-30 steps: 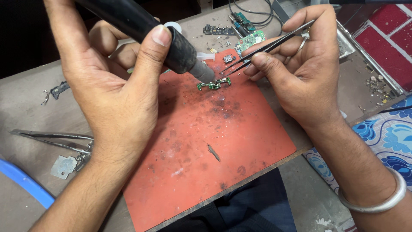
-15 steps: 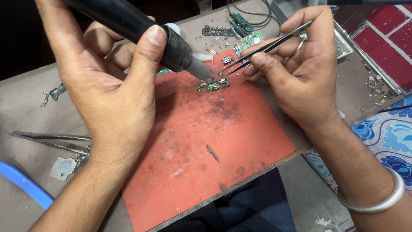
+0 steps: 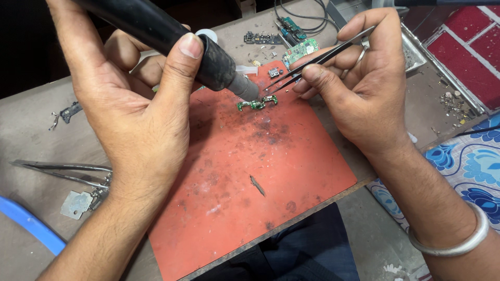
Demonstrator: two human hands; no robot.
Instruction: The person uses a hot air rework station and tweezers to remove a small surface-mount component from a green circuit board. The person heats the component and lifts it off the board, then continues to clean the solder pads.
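My left hand [image 3: 133,112] grips a thick black hot-air tool [image 3: 172,36], its metal nozzle pointing down just above a small green circuit board [image 3: 257,104]. The board lies near the far edge of a scorched red work mat [image 3: 250,182]. My right hand [image 3: 359,88] pinches black tweezers [image 3: 312,60] between thumb and fingers. Their tips hover a little above and to the right of the board, apart from it. A silver bangle [image 3: 458,237] sits on my right wrist.
Metal tweezers [image 3: 57,171] and small metal scraps [image 3: 78,203] lie left on the grey bench. Other green boards [image 3: 302,49] and loose parts sit behind the mat. A metal tray [image 3: 414,52] is at the right, patterned cloth [image 3: 469,166] beyond.
The tweezers' tips have lifted slightly away from the small board. The hot-air nozzle stays over the board, with both hands nearly still.
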